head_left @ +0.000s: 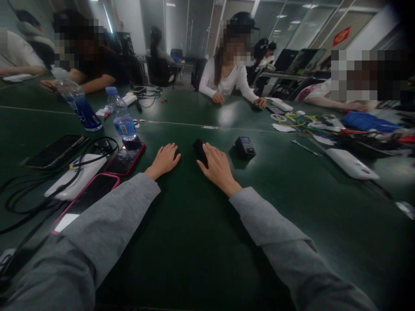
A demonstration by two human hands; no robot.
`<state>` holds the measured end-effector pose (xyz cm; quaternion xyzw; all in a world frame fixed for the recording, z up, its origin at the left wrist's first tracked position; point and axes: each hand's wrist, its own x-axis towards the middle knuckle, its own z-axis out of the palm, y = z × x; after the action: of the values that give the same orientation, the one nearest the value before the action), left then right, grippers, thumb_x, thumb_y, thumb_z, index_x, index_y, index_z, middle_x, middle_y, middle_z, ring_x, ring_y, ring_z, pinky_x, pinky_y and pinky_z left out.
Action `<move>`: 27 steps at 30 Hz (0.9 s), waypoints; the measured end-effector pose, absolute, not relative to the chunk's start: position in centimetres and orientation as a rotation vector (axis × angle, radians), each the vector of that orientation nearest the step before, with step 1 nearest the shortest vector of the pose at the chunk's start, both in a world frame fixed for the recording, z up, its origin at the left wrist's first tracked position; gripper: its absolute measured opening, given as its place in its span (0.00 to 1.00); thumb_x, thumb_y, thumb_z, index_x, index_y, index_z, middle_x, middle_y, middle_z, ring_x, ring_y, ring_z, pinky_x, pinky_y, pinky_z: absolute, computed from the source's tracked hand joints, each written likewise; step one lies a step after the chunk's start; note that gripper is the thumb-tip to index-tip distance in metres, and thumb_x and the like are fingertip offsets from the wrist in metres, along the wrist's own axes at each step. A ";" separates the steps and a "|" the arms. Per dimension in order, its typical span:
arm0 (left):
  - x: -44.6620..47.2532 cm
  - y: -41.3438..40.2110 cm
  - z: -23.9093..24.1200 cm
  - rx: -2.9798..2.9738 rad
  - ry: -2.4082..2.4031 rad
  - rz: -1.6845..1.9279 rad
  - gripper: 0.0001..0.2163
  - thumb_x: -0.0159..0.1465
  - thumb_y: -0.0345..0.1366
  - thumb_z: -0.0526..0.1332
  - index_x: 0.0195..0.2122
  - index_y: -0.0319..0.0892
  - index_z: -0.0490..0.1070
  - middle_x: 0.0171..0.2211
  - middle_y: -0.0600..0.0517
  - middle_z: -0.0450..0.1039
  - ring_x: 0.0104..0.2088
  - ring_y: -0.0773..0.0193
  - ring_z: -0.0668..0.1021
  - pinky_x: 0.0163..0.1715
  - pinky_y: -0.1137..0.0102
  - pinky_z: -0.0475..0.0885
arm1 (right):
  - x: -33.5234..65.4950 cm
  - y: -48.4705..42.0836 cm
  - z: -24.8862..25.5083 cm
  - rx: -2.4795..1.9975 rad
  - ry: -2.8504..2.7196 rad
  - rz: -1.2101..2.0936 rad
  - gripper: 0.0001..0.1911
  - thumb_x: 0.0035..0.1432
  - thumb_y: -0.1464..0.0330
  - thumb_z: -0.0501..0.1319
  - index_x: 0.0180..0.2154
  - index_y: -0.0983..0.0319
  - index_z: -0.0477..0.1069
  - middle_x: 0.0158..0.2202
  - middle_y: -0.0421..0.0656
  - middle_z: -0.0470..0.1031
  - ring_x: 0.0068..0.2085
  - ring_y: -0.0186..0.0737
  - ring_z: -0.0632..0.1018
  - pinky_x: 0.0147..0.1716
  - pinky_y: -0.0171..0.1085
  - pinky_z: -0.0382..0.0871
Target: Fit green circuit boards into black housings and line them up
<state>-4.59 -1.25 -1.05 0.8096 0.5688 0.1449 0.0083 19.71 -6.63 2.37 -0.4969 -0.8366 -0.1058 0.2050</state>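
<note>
My left hand (164, 160) lies palm down on the green table (181, 242), fingers stretched out and holding nothing. To its right, my right hand (218, 166) is over a small black object (199, 147), fingers along its right side and thumb toward its near end. Most of that object is hidden, so its kind does not show. A small black box-shaped device (245, 147) with a little screen stands just right of my right hand. Left of my left hand lies a phone with a red edge (126, 158).
A clear water bottle (122, 116) and a blue-labelled bottle (79, 103) stand at left. Near them are a pink-edged phone (94, 194), a black phone (56, 150), a white power bank (76, 177) and cables. At right lie a wrench (306, 148), another white device (352, 163) and tangled wires. People sit opposite.
</note>
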 end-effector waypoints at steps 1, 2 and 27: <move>-4.5 -1.3 -1.0 2.533 1.783 0.449 0.26 0.75 0.45 0.47 0.69 0.36 0.60 0.71 0.39 0.59 0.71 0.47 0.62 0.70 0.50 0.56 | 19.3 -6.9 2.3 -1.345 -2.361 -0.297 0.31 0.72 0.62 0.52 0.69 0.71 0.56 0.70 0.58 0.59 0.67 0.57 0.64 0.63 0.54 0.62; -4.5 -1.4 -1.0 2.537 1.785 0.442 0.26 0.75 0.45 0.47 0.69 0.34 0.60 0.71 0.38 0.59 0.71 0.47 0.62 0.70 0.51 0.56 | 19.0 -7.1 2.3 -1.315 -2.388 -0.305 0.30 0.73 0.62 0.51 0.69 0.71 0.56 0.70 0.58 0.58 0.68 0.56 0.62 0.64 0.54 0.60; -4.6 -1.2 -0.9 2.521 1.780 0.419 0.27 0.75 0.46 0.46 0.69 0.35 0.60 0.71 0.38 0.58 0.71 0.48 0.61 0.70 0.51 0.56 | 17.2 -2.9 1.1 -1.545 -2.124 -0.022 0.26 0.71 0.68 0.53 0.68 0.67 0.59 0.73 0.60 0.49 0.60 0.64 0.73 0.50 0.60 0.79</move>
<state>-4.57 -1.24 -0.91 0.8094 0.5714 0.1347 0.0139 17.24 -2.87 1.06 -0.5688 -0.7819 -0.0082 0.2549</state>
